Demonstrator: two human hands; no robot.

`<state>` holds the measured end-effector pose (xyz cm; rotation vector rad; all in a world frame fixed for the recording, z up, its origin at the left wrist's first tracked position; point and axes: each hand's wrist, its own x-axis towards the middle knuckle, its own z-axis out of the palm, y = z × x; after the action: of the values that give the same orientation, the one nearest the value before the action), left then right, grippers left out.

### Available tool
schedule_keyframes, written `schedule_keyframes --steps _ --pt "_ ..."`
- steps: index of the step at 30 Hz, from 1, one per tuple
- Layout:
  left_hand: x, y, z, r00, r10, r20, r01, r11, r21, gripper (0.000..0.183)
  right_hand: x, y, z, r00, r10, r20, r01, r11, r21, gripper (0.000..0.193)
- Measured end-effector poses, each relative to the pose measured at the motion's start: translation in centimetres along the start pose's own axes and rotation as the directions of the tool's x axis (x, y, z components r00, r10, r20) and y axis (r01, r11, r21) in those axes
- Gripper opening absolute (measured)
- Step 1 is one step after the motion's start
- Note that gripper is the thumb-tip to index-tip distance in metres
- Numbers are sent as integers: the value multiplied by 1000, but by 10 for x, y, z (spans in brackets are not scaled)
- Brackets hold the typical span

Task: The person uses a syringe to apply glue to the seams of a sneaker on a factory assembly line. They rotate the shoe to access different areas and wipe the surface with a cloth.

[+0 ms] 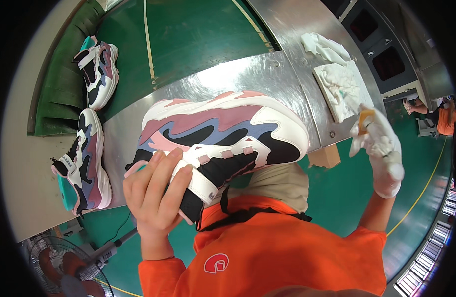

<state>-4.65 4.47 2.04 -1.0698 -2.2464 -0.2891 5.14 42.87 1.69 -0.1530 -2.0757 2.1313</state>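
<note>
A large sneaker (208,128) in white, mauve, blue-grey and black lies on its side in front of me, its toe pointing right. My left hand (156,193), bare, is closed round its ankle opening beside the white strap (200,185). Off to the right my right hand (384,153) wears a white glove. Between its fingers is a small yellow-orange block (366,121), whose exact kind I cannot make out. That hand is beside a white pad (336,113) with a crumpled white cloth (340,81) on it.
Two similar sneakers, one upper (100,74) and one lower (91,158), stand at the left near a green strip curtain (64,94). Another white cloth (324,47) rests on the metal table (233,72). A cardboard box (324,156) is below its edge; a fan (67,265) stands lower left.
</note>
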Motion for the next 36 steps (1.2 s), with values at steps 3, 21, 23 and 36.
schedule_keyframes --steps 3,21,23,36 --pt "1 1 -2 1000 -10 -2 10 1000 23 26 24 -3 32 975 -200 96 211 971 -113 56" --pt "6 7 -1 1000 -24 -5 24 1000 -5 34 71 5 93 937 -150 315 -10 892 453 94" --pt "5 7 0 1000 -28 3 28 1000 -10 33 60 9 81 953 -173 247 31 872 489 95" --pt "4 10 1 999 -27 -26 27 1000 -11 27 -17 28 -13 989 -55 -134 38 991 -129 62"
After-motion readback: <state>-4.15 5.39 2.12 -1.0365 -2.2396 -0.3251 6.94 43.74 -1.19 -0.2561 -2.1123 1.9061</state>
